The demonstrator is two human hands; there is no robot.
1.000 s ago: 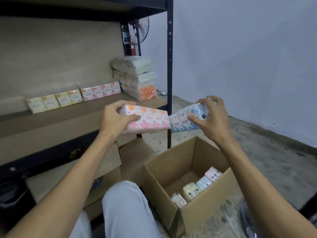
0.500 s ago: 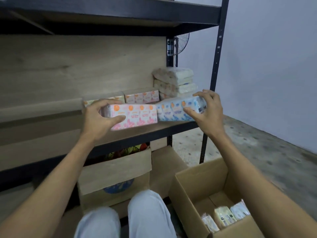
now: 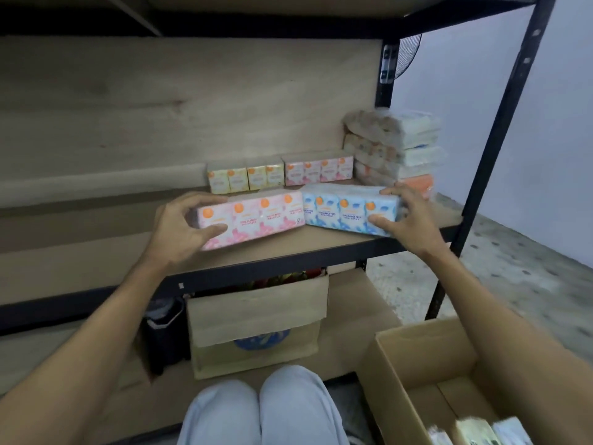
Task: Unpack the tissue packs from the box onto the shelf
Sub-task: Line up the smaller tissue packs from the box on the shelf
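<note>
A: What do our hands hold?
B: Our left hand (image 3: 179,226) grips the pink tissue pack (image 3: 256,218) at its left end, fingers over the top, thumb on the front. Our right hand (image 3: 409,220) clasps the blue tissue pack (image 3: 343,208) likewise at its right end.
A: And the packs?
B: End to end at the front of the shelf (image 3: 321,242). The box (image 3: 404,377) stands below the shelf.

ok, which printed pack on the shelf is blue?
The front-right pack, gripped by the right hand. The left hand holds a pink pack; behind sit a yellow pack and a second pink pack.
</note>
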